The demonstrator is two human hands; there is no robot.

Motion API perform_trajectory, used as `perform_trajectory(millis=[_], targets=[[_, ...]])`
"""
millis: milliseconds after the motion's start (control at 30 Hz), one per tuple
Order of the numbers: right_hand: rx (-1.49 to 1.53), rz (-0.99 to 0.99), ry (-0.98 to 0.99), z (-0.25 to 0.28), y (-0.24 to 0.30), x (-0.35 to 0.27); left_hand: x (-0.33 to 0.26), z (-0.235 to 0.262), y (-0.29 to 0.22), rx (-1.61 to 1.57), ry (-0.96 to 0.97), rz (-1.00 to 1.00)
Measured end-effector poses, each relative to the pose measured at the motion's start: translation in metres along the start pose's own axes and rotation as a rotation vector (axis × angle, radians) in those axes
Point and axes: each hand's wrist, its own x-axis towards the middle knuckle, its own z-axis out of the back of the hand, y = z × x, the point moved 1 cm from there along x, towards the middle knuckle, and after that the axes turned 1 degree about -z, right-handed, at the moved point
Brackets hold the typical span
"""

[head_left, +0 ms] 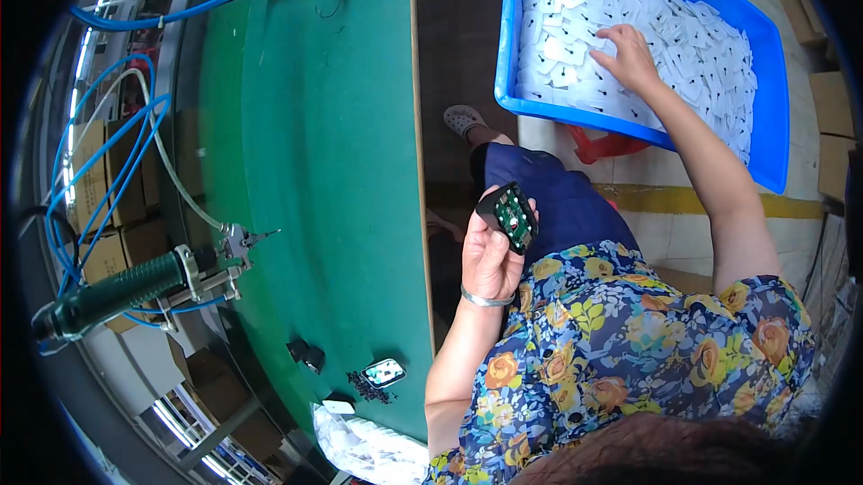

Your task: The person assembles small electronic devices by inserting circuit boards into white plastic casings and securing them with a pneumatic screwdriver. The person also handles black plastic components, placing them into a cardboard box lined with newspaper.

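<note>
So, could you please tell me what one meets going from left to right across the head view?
Screwdriver → green table → left hand holding a black part → right hand in the blue bin.

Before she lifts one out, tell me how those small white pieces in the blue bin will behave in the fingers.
The white pieces look thin and flat, so probably light and fairly stiff. They lie heaped loosely in the blue bin, so they would likely slide over each other when pushed. The right hand rests on the heap; picking a single one may take a fingertip pinch.

Bare green bench (315,152) beyond mounted screwdriver (117,292)
</note>
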Motion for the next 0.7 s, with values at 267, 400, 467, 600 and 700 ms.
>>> perform_trajectory(millis=[267,400,467,600,700], targets=[[-0.251,-0.185,0.154,-0.028,-0.028,0.038,-0.006,-0.004,0.001,0.024,-0.011,0.013],[-0.288,-0.184,0.203,-0.027,-0.023,0.04,-0.01,-0.002,0.003,0.023,-0.003,0.011],[-0.287,-0.19,0.214,-0.028,-0.027,0.042,-0.01,-0.002,0.003,0.022,0.017,0.009],[-0.283,-0.227,0.264,-0.032,-0.037,0.052,-0.011,0.0,0.003,0.015,0.014,0.008],[-0.286,-0.218,0.276,-0.032,-0.042,0.055,-0.014,0.0,0.004,0.015,0.014,0.005]])
